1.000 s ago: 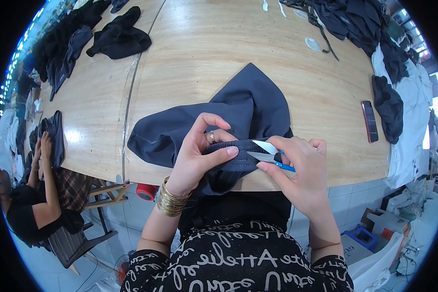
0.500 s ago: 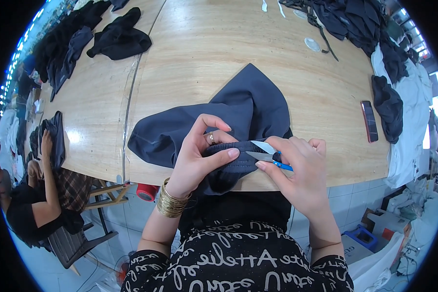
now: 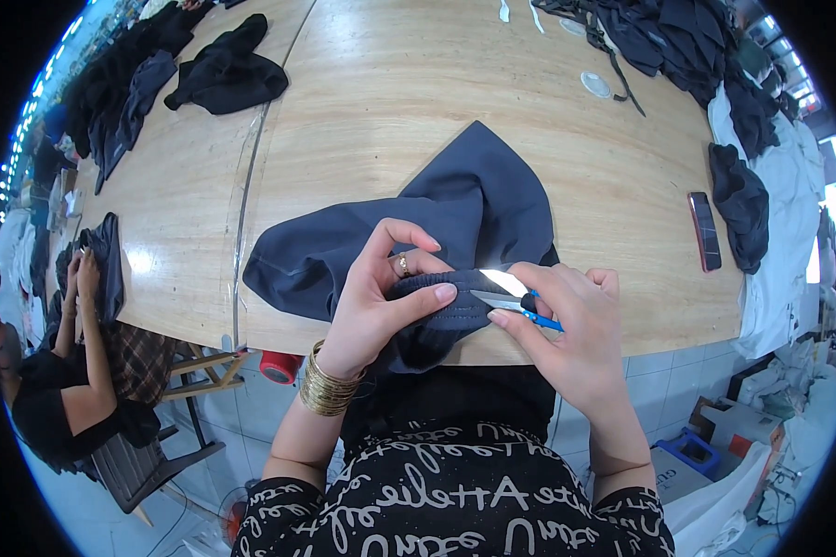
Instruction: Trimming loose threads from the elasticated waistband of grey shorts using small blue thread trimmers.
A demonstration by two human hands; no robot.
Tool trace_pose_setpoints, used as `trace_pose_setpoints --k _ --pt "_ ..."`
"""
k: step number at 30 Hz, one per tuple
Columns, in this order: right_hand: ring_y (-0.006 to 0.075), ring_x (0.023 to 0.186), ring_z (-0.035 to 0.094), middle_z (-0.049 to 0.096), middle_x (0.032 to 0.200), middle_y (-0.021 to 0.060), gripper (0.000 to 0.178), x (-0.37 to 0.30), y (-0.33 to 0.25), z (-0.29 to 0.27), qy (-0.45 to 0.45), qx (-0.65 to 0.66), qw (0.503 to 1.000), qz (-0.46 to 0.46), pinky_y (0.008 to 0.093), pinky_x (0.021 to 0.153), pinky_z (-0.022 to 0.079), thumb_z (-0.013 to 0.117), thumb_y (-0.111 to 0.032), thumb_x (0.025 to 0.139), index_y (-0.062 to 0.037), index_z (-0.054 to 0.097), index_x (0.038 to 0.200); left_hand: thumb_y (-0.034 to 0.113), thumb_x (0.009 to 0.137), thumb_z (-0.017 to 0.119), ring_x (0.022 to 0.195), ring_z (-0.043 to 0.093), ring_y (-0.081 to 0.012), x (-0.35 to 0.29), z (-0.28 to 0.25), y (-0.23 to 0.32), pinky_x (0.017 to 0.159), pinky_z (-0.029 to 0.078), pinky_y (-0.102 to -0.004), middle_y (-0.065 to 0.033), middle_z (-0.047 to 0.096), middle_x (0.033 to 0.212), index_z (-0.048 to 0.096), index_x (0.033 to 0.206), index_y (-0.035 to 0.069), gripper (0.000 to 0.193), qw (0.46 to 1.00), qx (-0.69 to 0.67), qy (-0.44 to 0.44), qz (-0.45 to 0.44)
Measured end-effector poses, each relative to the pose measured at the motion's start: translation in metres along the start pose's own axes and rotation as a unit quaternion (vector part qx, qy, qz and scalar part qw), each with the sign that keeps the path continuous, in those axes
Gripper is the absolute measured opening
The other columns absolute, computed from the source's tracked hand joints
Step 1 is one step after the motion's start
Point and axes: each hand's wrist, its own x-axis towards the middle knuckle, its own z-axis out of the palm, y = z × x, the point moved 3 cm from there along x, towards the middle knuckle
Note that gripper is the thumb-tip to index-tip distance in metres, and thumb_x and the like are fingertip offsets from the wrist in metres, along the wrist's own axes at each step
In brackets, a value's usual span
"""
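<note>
Dark navy garment (image 3: 474, 200) in the head view: lies loosely spread on the wood-grain table (image 3: 372, 130), close to its near edge, with 2 broad lobes reaching away from the body. At the near end, a gathered waistband (image 3: 455, 316) with rows of stitching, raised between both hands. On the waistband's left side, left hand (image 3: 372, 297): pinches the fabric closed, thumb flat on top, index finger raised clear. On that hand and wrist, a gold ring (image 3: 402, 265) and a stack of gold bangles (image 3: 327, 382). On the other side, right hand (image 3: 574, 320): grips blue-handled thread snips (image 3: 503, 302) between thumb and fingers, 2 blades apart and pointing leftward over the band. Cannot tell about contact between blade tips and cloth.

Farther off at upper left, a crumpled black garment (image 3: 232, 70); at upper right, a heap of dark garments (image 3: 671, 46) near a pale round disc (image 3: 595, 85). Toward the right edge, a smartphone (image 3: 704, 232) beside bunched dark cloth (image 3: 741, 209). At far left, another person (image 3: 56, 399) with hands at dark fabric (image 3: 109, 269).
</note>
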Motion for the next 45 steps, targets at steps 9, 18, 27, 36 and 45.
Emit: trace_pose_setpoints --k 9,18,27,36,45 --pt "0.0131 0.065 0.049 0.055 0.073 -0.0013 0.028 0.000 -0.001 -0.002 -0.009 -0.015 1.000 -0.006 0.0311 0.070 0.027 0.067 -0.029 0.076 -0.0100 0.061 0.095 -0.004 0.078 0.065 0.083 0.059 -0.0083 0.000 0.001 0.000 0.072 0.047 -0.0187 -0.0068 0.062 0.087 0.042 0.104 0.006 0.036 1.000 0.005 0.003 0.003" --pt "0.0141 0.064 0.050 0.056 0.073 -0.0004 0.027 -0.001 0.000 0.004 0.015 0.008 1.000 -0.001 0.0311 0.069 0.027 0.067 -0.027 0.076 -0.0093 0.061 0.095 -0.004 0.078 0.064 0.080 0.059 -0.0078 0.000 0.000 -0.001 0.072 0.046 -0.0186 -0.0065 0.062 0.087 0.042 0.104 0.006 0.036 1.000 0.005 0.008 0.004" --pt "0.0143 0.062 0.050 0.056 0.071 -0.0002 0.026 0.000 0.003 0.004 0.021 0.049 0.998 0.023 0.0310 0.067 0.026 0.068 -0.026 0.075 -0.0094 0.060 0.094 -0.004 0.078 0.064 0.081 0.059 -0.0085 0.001 -0.001 0.000 0.073 0.047 -0.0199 -0.0073 0.062 0.087 0.042 0.104 0.005 0.035 1.000 -0.002 0.010 0.007" --pt "0.0143 0.063 0.050 0.056 0.071 0.0001 0.028 -0.001 0.003 0.005 0.013 0.026 1.000 0.009 0.0312 0.068 0.026 0.068 -0.027 0.075 -0.0096 0.061 0.095 -0.004 0.077 0.065 0.081 0.059 -0.0080 0.001 0.000 -0.001 0.070 0.047 -0.0184 -0.0071 0.062 0.086 0.042 0.103 0.005 0.036 1.000 0.011 0.007 0.011" --pt "0.0144 0.063 0.050 0.057 0.071 0.0003 0.027 -0.002 0.002 0.005 0.017 0.018 1.000 0.008 0.0313 0.067 0.026 0.067 -0.027 0.076 -0.0093 0.060 0.094 -0.003 0.077 0.066 0.081 0.059 -0.0080 0.000 0.000 0.001 0.071 0.047 -0.0187 -0.0073 0.062 0.086 0.042 0.102 0.005 0.035 1.000 0.022 0.009 0.016"
